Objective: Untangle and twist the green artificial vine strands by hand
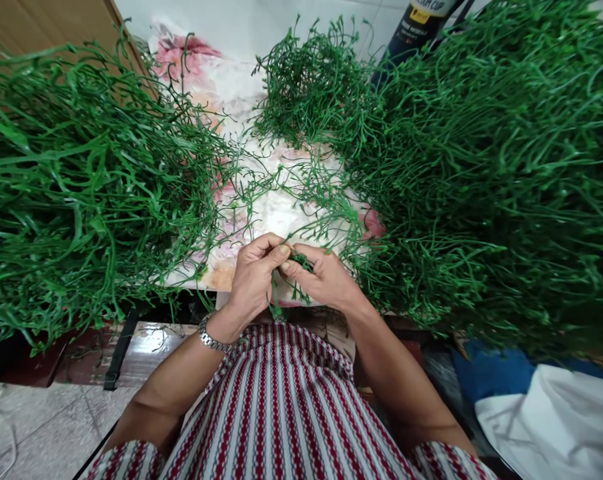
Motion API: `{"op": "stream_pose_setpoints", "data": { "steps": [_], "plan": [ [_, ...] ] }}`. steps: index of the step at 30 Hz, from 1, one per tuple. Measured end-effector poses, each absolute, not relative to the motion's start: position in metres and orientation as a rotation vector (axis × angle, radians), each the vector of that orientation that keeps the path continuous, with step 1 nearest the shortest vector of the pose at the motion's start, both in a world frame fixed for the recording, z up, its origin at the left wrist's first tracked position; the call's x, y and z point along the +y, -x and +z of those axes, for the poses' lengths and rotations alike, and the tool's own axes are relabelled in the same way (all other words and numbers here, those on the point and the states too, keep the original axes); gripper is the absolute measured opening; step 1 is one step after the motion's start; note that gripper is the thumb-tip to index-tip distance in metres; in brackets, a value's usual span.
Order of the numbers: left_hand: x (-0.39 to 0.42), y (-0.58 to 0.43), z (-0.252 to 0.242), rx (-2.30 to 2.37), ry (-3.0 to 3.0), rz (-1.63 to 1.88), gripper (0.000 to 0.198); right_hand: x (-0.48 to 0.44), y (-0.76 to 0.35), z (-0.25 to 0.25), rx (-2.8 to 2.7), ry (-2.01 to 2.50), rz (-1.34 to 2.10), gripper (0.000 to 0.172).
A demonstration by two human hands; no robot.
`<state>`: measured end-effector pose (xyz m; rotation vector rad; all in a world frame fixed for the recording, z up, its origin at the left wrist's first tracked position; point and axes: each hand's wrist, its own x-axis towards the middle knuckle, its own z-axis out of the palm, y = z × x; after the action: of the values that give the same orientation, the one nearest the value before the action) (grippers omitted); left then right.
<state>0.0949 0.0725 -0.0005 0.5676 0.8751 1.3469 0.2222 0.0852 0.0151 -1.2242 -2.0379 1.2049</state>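
Close together over the table's front edge, both my hands are closed on green plastic plant stems (301, 259). My left hand (257, 270) pinches them between thumb and forefinger. Thumb and fingers of my right hand (326, 275) grip the same stems just beside it, the fingertips nearly touching. Thin ends stick out above and below the hands. Loose green stems (331, 220) lie scattered on the floral cloth (276, 210) right in front of my hands. Exactly where the stems join is hidden by my fingers.
A large heap of green stems (91, 187) fills the left side, and a bigger heap (506, 167) the right. A smaller clump (316, 87) lies at the back. Behind stand a cardboard box (131, 50) and a dark labelled cylinder (411, 37). White fabric (551, 420) lies at lower right.
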Motion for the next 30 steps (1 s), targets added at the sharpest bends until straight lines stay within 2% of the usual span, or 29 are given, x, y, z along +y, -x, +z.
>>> {"op": "stream_pose_setpoints", "data": {
  "steps": [4, 8, 10, 13, 16, 21, 25, 30],
  "plan": [
    [0.079, -0.093, 0.010, 0.741, -0.381, 1.326, 0.020, 0.084, -0.216, 0.008, -1.641, 0.890, 1.580, 0.028],
    [0.087, -0.090, 0.021, 0.663, -0.384, 1.412, 0.020, 0.075, -0.210, 0.002, -1.491, 0.823, 1.626, 0.032],
    [0.090, -0.089, 0.022, 0.700, -0.489, 1.431, 0.017, 0.073, -0.213, 0.002, -1.505, 0.908, 1.488, 0.029],
    [0.092, -0.088, 0.018, 0.724, -0.600, 1.423, 0.014, 0.076, -0.224, 0.009, -1.678, 1.041, 1.087, 0.022],
    [0.092, -0.089, 0.012, 0.681, -0.605, 1.415, 0.011, 0.078, -0.232, 0.018, -1.820, 1.004, 0.823, 0.015],
    [0.090, -0.095, 0.005, 0.654, -0.581, 1.416, 0.006, 0.076, -0.229, 0.018, -1.686, 1.040, 1.053, 0.015],
    [0.088, -0.099, 0.005, 0.760, -0.622, 1.553, 0.007, 0.075, -0.221, 0.012, -1.500, 1.246, 1.156, 0.025],
    [0.084, -0.105, 0.003, 0.829, -0.710, 1.700, 0.002, 0.077, -0.208, 0.002, -1.390, 1.219, 1.334, 0.030]
  ]
}}
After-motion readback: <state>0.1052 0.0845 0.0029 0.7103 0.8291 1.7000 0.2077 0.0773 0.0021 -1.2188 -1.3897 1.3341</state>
